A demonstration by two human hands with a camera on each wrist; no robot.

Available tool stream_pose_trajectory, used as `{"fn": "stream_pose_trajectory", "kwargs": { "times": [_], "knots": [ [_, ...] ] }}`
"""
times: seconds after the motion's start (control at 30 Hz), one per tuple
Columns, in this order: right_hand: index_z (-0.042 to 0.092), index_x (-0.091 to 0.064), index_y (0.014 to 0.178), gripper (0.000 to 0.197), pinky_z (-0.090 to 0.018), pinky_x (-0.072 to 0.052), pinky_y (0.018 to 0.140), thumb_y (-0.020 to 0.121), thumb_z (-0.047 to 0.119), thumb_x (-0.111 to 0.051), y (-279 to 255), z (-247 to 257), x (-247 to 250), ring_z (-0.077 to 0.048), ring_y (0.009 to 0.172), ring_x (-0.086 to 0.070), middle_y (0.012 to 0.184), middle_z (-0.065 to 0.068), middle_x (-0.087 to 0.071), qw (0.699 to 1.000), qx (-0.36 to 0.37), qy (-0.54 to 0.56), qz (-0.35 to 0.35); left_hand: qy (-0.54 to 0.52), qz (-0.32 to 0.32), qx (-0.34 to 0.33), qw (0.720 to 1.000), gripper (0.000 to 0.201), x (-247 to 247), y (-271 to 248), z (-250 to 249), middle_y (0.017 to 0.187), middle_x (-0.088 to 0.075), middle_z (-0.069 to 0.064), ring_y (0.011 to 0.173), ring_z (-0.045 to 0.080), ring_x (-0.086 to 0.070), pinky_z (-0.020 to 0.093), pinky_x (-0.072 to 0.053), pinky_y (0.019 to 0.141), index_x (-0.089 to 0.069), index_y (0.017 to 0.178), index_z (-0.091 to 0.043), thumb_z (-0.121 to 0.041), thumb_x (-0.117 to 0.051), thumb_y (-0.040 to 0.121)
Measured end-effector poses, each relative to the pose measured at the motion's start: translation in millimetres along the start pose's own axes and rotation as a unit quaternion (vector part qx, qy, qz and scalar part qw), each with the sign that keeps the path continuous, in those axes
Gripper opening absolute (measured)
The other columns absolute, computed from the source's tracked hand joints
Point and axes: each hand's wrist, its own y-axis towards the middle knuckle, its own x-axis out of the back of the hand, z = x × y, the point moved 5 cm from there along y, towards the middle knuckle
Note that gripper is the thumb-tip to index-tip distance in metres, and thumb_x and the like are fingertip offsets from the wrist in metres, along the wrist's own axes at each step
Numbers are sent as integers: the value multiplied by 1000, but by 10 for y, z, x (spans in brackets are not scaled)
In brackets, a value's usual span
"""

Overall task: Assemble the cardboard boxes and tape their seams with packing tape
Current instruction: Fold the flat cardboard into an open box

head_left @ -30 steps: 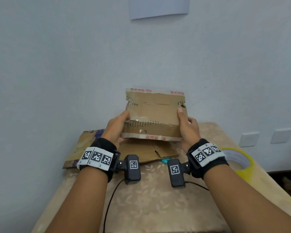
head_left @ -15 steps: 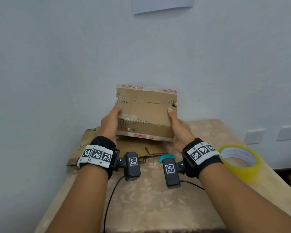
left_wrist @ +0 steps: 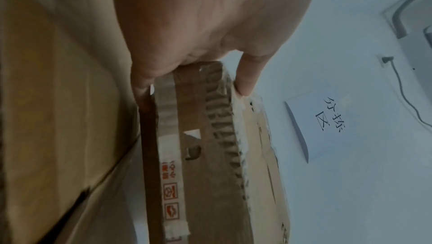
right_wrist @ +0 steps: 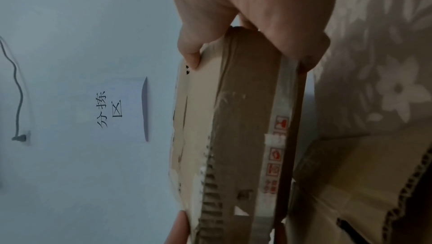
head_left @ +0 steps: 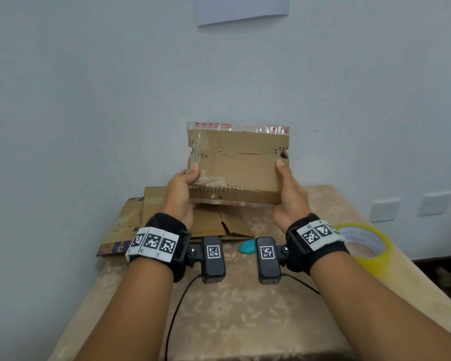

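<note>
Cardboard box (head_left: 241, 168) — gripped by left hand (head_left: 179, 190), right hand (head_left: 289, 196).

Both hands hold a worn cardboard box (head_left: 236, 165) up above the table (head_left: 245, 321), the left hand (head_left: 179, 194) and right hand (head_left: 289, 196) gripping its ends; a tape roll (head_left: 362, 246) sits to the right.

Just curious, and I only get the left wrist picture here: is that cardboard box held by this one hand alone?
Observer: No. In the head view the right hand grips the opposite end of the cardboard box, thumb on its face, while the left hand grips the left end.
Operator: Is there any tape around?
Observer: Yes. A yellow tape roll lies on the table, to the right of the right wrist, with no hand on it.
</note>
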Motion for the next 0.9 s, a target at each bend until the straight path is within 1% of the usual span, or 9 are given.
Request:
{"fn": "stream_pose_trajectory", "kwargs": {
  "times": [0.13, 0.27, 0.4, 0.5, 0.57, 0.67, 0.77, 0.83, 0.9],
  "knots": [
    [13, -73, 115, 60, -52, -60, 94, 80, 61, -75, -14, 140, 87, -28, 108, -73, 114, -8, -78, 999, 30, -15, -24, -5, 15, 46, 999, 26, -119, -6, 177, 127, -70, 17, 120, 36, -64, 51, -45, 112, -64, 123, -10, -24, -50, 106],
    [18, -71, 99, 50, -48, -60, 93, 88, 66, -64, -15, 193, 212, -27, 103, -73, 108, -7, -77, 997, 10, -11, -76, -30, 28, 83, 996, 21, -186, -39, 215, 116, -67, 12, 101, 26, -64, 46, -45, 107, -63, 117, -9, -6, -49, 103],
    [17, -65, 92, 40, -54, -58, 94, 93, 58, -64, -7, 179, 314, -29, 101, -69, 107, -7, -72, 990, -45, -21, -129, -56, 31, 105, 992, 39, -238, -103, 197, 125, -68, 15, 118, 33, -64, 56, -43, 112, -58, 133, -7, 0, -46, 97],
    [13, -60, 90, 28, -53, -55, 97, 97, 40, -54, -9, 206, 376, -30, 98, -65, 105, -9, -68, 984, -72, -56, -154, -76, 22, 108, 991, 22, -289, -157, 194, 111, -69, 10, 110, 30, -64, 55, -42, 112, -65, 111, -11, -18, -48, 99],
    [10, -60, 93, 21, -47, -54, 100, 102, 26, -49, 1, 241, 419, -30, 103, -63, 112, -10, -67, 978, -75, -91, -170, -80, 20, 111, 990, 29, -310, -159, 219, 102, -74, 7, 107, 27, -66, 53, -44, 110, -67, 107, -15, -38, -49, 103],
    [3, -63, 126, 29, -39, -48, 106, 106, 10, -44, 20, 288, 478, -31, 123, -59, 138, -12, -61, 973, -52, -125, -187, -62, 9, 121, 991, 35, -318, -165, 259, 86, -80, -1, 106, 25, -68, 53, -45, 109, -69, 111, -23, -50, -49, 104],
    [14, -56, 111, 39, -39, -47, 93, 107, 51, -43, -35, 330, 391, -26, 104, -60, 113, -2, -64, 978, -41, -143, -144, -44, -3, 139, 989, 33, -313, -200, 268, 100, -76, 1, 104, 24, -67, 52, -44, 111, -68, 123, -22, -41, -47, 107],
    [18, -59, 96, 65, -39, -45, 88, 93, 81, -39, -44, 347, 334, -18, 89, -60, 96, 3, -61, 979, -26, -166, -115, -43, 0, 144, 989, 36, -314, -207, 256, 110, -75, 3, 108, 25, -68, 52, -45, 111, -66, 130, -21, -38, -46, 107],
    [26, -57, 87, 68, -41, -47, 90, 79, 93, -43, -56, 342, 289, -16, 89, -60, 94, 3, -62, 973, -6, -205, -105, -51, 3, 147, 988, 35, -325, -211, 254, 114, -76, 3, 111, 25, -68, 52, -47, 109, -66, 129, -22, -38, -46, 106]
  ]
}}
